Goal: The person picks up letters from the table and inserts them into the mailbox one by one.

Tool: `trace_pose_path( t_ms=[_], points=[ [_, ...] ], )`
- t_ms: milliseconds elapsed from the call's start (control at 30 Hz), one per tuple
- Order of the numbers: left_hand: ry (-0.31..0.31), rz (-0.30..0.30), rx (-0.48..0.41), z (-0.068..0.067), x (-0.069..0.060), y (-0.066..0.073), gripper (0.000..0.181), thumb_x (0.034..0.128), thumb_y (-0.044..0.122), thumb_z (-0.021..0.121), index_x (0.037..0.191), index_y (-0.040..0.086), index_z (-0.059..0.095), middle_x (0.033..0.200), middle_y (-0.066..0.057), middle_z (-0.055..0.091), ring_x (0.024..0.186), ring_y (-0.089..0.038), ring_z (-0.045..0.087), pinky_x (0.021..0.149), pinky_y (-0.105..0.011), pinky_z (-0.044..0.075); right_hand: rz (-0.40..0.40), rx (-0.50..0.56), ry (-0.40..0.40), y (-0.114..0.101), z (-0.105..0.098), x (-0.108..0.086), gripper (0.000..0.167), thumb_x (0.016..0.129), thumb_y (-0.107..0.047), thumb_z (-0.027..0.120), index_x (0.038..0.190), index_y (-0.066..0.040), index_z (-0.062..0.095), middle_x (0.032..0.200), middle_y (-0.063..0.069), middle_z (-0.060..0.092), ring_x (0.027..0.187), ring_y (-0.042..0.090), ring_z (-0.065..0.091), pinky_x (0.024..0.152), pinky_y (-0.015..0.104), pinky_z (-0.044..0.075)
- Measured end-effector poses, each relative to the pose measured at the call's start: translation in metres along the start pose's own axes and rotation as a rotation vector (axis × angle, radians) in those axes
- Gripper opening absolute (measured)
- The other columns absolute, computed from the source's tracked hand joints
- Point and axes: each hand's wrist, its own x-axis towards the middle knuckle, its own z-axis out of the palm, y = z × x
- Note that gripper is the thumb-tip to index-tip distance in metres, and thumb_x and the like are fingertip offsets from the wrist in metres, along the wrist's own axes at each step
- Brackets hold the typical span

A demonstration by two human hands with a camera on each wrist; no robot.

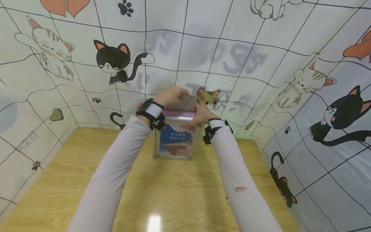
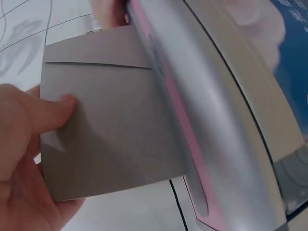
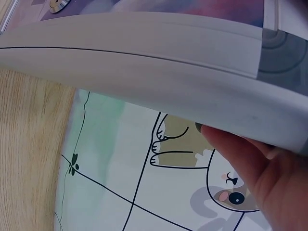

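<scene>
A grey-brown, envelope-like paper [image 2: 110, 130] with a flap line stands at the top of a silver-framed box [image 1: 156, 141], its lower edge at the pink slot strip [image 2: 185, 120]. How far it goes into the slot is hidden. My left hand [image 1: 171, 96] pinches the paper by its outer edge, the thumb flat on its face. At the box's upper right corner my right hand [image 1: 204, 115] grips the frame, thumb in front. In the right wrist view, fingers [image 3: 236, 151] touch the box's rounded silver edge [image 3: 144, 91]. The box front carries a blue picture with white lettering.
The box stands upright on a wooden table [image 1: 174, 193], close to the back. A white cloth [image 1: 185, 48] with grid lines and cartoon cats hangs behind and at both sides. A small round lock [image 3: 58, 5] shows on the box.
</scene>
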Motion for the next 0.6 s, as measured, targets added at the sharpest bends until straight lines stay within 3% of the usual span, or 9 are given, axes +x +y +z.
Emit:
trace_pose_path(
  t_ms=[100, 200, 333, 600],
  points=[
    [0.037, -0.017, 0.041, -0.003, -0.001, -0.002, 0.042, 0.0794, -0.005, 0.054, 0.118, 0.009, 0.055, 0.108, -0.01, 0.062, 0.097, -0.023, 0.057, 0.085, -0.034, 0.046, 0.013, -0.004, -0.005, -0.002, 0.001, -0.001, 0.083, 0.057, -0.03, 0.079, 0.128, -0.009, 0.041, 0.125, 0.013, 0.038, 0.111, 0.028, 0.034, 0.094, 0.043, 0.035],
    [0.102, -0.051, -0.006, -0.009, -0.003, -0.006, 0.035, 0.0805, -0.002, 0.057, 0.114, 0.008, 0.054, 0.103, -0.011, 0.062, 0.095, -0.024, 0.058, 0.083, -0.034, 0.047, 0.0, -0.008, 0.003, -0.004, 0.001, -0.004, 0.085, 0.054, -0.035, 0.079, 0.126, -0.009, 0.042, 0.123, 0.014, 0.039, 0.109, 0.029, 0.035, 0.092, 0.045, 0.036],
    [0.162, -0.088, -0.2, -0.009, -0.01, -0.015, 0.041, 0.0765, 0.001, 0.065, 0.115, 0.002, 0.051, 0.102, -0.015, 0.061, 0.094, -0.027, 0.059, 0.082, -0.035, 0.048, -0.014, -0.012, 0.025, -0.003, 0.0, -0.002, 0.085, 0.052, -0.036, 0.079, 0.124, -0.008, 0.043, 0.12, 0.014, 0.042, 0.106, 0.029, 0.038, 0.09, 0.044, 0.037],
    [0.144, -0.19, -0.481, 0.015, -0.036, -0.047, 0.052, 0.0699, 0.009, 0.075, 0.116, -0.003, 0.054, 0.116, -0.02, 0.056, 0.106, -0.032, 0.053, 0.093, -0.041, 0.041, 0.023, -0.074, 0.011, -0.004, -0.001, -0.001, 0.097, 0.055, -0.032, 0.079, 0.137, -0.007, 0.032, 0.131, 0.015, 0.037, 0.114, 0.03, 0.036, 0.093, 0.044, 0.038]
  ],
)
